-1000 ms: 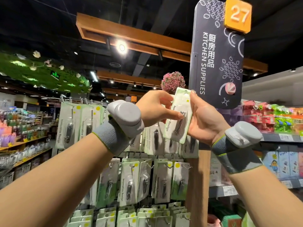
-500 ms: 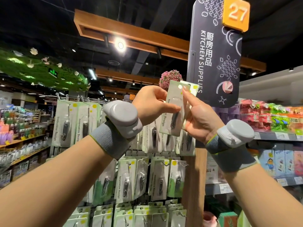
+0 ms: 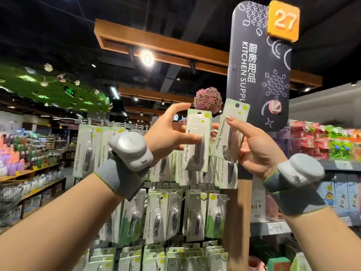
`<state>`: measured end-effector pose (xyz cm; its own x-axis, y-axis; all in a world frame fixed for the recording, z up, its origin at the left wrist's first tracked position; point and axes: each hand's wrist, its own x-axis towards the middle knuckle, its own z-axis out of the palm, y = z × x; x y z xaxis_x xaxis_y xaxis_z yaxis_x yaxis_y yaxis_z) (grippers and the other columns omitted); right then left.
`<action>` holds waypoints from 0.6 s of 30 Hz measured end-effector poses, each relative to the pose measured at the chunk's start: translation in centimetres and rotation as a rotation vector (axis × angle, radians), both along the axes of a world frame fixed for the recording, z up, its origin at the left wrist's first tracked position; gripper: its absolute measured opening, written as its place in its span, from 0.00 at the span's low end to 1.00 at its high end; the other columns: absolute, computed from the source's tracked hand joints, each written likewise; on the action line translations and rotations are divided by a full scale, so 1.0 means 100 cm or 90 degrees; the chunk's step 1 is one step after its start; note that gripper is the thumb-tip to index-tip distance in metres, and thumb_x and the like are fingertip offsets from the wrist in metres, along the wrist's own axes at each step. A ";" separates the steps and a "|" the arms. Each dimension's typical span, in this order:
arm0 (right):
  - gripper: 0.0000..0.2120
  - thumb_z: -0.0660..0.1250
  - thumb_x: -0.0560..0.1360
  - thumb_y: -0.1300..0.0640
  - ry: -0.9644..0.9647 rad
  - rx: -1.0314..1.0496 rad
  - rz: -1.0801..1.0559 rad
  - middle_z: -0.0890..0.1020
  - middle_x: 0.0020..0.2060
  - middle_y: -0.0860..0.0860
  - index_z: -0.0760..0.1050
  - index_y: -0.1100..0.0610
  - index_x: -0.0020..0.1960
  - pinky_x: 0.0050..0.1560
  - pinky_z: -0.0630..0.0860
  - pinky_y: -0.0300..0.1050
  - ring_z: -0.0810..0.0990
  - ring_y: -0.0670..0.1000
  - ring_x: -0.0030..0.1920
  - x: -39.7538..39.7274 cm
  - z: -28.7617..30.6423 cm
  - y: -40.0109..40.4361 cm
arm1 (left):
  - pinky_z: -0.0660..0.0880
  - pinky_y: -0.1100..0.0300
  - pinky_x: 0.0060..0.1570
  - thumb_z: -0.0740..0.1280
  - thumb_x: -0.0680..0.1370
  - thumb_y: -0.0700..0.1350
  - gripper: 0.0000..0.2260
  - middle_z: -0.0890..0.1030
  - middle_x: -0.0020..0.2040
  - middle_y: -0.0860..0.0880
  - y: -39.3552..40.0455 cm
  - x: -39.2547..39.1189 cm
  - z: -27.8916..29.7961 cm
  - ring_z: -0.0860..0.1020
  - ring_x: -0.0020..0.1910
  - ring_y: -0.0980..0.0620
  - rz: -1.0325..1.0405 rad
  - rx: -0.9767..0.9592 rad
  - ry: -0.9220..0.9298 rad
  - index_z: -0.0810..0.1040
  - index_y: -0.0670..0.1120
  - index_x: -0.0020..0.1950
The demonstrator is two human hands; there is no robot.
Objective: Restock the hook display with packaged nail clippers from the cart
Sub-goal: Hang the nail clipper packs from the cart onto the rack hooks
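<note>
1. Left hand (image 3: 168,132) raised just left of the aisle sign (image 3: 259,65), thumb across the front and fingers behind, pinching one nail clipper pack (image 3: 197,141).
2. That pack held near upright, long axis vertical, hang hole at the top, printed face toward the camera, lettering running down its left edge.
3. Right hand (image 3: 256,151) just below the aisle sign's lower edge, grip clamped on a second nail clipper pack (image 3: 230,130), forefinger laid over the front, palm behind.
4. Second pack tilted, top leaning right so its hole end overlaps the sign's bottom corner; long axis a little off vertical.
5. Both packs side by side, close, seemingly not touching, though the gap is hard to judge.
6. Hook display (image 3: 172,202) below and left of the aisle sign, behind both hands: rows of like packs hanging upright, holes up.
7. Grey wristbands with white pods on both wrists.
8. Pink flower ball (image 3: 208,99) just left of the sign's lower end, above the left-hand pack.
9. Shelves of coloured goods (image 3: 332,141) right of the sign.
</note>
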<state>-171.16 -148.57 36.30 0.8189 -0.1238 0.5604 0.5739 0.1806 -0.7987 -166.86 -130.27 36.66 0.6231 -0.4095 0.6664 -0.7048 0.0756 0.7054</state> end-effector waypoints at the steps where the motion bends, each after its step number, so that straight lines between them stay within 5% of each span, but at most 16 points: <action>1: 0.12 0.69 0.69 0.55 0.008 -0.016 0.010 0.84 0.50 0.55 0.79 0.54 0.51 0.45 0.80 0.53 0.84 0.53 0.48 -0.001 -0.001 0.001 | 0.77 0.55 0.43 0.73 0.69 0.33 0.34 0.84 0.48 0.42 0.002 -0.001 -0.002 0.82 0.43 0.50 -0.007 0.007 0.001 0.65 0.54 0.69; 9: 0.18 0.69 0.70 0.55 0.041 -0.095 -0.025 0.84 0.52 0.56 0.78 0.61 0.58 0.37 0.80 0.49 0.82 0.56 0.54 -0.005 -0.017 0.029 | 0.79 0.52 0.44 0.73 0.68 0.34 0.26 0.84 0.45 0.43 0.020 -0.007 -0.016 0.82 0.42 0.50 0.003 0.053 0.007 0.71 0.49 0.63; 13: 0.21 0.70 0.68 0.56 0.035 -0.085 0.011 0.84 0.51 0.58 0.77 0.65 0.58 0.37 0.80 0.48 0.82 0.55 0.51 -0.003 -0.025 0.044 | 0.77 0.62 0.33 0.70 0.73 0.37 0.13 0.81 0.39 0.45 0.034 -0.005 -0.022 0.78 0.33 0.54 0.008 -0.041 0.046 0.78 0.45 0.56; 18: 0.21 0.69 0.68 0.59 0.047 -0.094 0.092 0.83 0.51 0.62 0.76 0.67 0.59 0.40 0.80 0.50 0.83 0.57 0.47 0.006 -0.031 0.067 | 0.77 0.63 0.32 0.69 0.74 0.36 0.07 0.83 0.42 0.42 0.052 -0.005 -0.032 0.80 0.35 0.53 0.127 -0.109 0.039 0.79 0.41 0.51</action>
